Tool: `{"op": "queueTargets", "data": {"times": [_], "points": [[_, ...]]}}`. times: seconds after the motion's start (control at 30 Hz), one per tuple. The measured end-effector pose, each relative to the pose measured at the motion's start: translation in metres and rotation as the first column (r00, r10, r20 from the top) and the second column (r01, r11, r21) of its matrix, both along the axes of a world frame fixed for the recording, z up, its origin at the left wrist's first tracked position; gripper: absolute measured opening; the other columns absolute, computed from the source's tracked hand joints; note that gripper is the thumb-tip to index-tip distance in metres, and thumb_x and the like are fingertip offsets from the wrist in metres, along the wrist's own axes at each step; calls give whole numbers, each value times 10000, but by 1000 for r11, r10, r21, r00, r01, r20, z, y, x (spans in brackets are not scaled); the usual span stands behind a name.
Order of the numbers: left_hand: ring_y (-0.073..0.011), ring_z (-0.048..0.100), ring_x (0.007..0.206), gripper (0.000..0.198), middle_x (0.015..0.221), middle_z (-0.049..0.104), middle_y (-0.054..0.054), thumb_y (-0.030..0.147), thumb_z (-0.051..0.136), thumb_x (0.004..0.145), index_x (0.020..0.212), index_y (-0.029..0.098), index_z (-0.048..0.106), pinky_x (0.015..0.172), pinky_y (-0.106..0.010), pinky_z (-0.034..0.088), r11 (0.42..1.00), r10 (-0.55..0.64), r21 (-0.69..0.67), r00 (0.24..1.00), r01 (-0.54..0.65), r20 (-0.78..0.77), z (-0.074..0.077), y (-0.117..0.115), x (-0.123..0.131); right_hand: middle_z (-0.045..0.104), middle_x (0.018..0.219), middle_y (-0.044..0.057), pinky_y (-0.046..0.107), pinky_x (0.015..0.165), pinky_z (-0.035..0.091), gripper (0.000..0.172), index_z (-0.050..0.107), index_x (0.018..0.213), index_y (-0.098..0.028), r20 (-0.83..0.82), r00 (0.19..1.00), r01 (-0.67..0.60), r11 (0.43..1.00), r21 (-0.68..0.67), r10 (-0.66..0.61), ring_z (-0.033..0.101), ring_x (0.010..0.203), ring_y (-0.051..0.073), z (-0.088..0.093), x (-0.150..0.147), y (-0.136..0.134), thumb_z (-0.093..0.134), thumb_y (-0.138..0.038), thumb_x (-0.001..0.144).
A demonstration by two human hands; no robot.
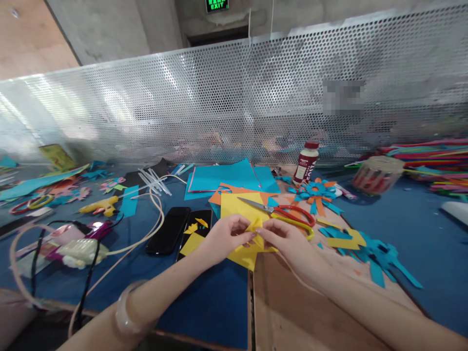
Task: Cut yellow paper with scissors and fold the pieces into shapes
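Between my two hands is a small folded piece of yellow paper [257, 225]. My left hand [228, 236] pinches its left side, and my right hand [287, 240] pinches its right side. Yellow paper sheets [234, 204] lie under and behind the hands. Scissors [283, 212] with red and yellow handles rest on those sheets, just beyond my right hand. Small yellow paper scraps [192, 227] sit on a phone to the left of my left hand.
Two dark phones, one a black phone [168, 230], lie left. Further left are a yellow glue gun [98, 207] and looping cables [161, 214]. Blue sheets [223, 176], a bottle [306, 163], blue-orange paper flowers [317, 192] and a jar [378, 175] stand before a perforated metal screen [204, 97].
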State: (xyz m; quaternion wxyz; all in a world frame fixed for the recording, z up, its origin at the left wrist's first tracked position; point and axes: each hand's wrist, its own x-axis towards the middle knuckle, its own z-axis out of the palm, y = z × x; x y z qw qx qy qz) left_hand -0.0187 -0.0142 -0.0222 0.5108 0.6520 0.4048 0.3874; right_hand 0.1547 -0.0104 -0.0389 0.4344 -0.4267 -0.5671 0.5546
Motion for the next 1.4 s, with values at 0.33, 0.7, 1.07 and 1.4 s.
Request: {"op": "queueTargets", "data": {"times": [0.33, 0.7, 1.07, 1.4], "points": [[-178, 649, 720, 205, 777, 661, -60, 293, 655, 729, 838, 134, 586, 712, -316, 516, 999, 18, -36, 999, -17, 34, 4, -5, 3, 546, 695, -13, 224, 540, 392, 297, 569, 750, -167, 28, 999, 34, 999, 30, -35, 489, 619, 107, 0, -1, -1, 680, -433, 682], [-201, 640, 850, 199, 916, 672, -91, 248, 619, 755, 919, 135, 612, 809, -329, 504, 998, 51, 19, 998, -52, 28, -2, -8, 3, 580, 705, -11, 235, 603, 395, 204, 614, 730, -192, 225, 974, -31, 974, 223, -20, 511, 671, 132, 5, 2, -3, 597, -389, 777], [-162, 644, 743, 217, 799, 669, -52, 218, 596, 760, 966, 156, 628, 709, -269, 524, 957, 205, 236, 970, -170, -132, -2, -9, 2, 593, 686, -8, 235, 575, 391, 211, 579, 695, -203, 385, 894, 58, 911, 409, -230, 512, 635, 140, 7, -1, -17, 563, -379, 809], [-180, 664, 870, 340, 981, 694, -87, 215, 603, 763, 1094, 142, 614, 824, -298, 533, 964, 173, 226, 978, -143, -120, -3, -13, 3, 644, 782, 16, 264, 632, 434, 205, 606, 803, -195, 276, 950, 59, 950, 308, -148, 561, 702, 162, 4, 0, -13, 557, -394, 808]]}}
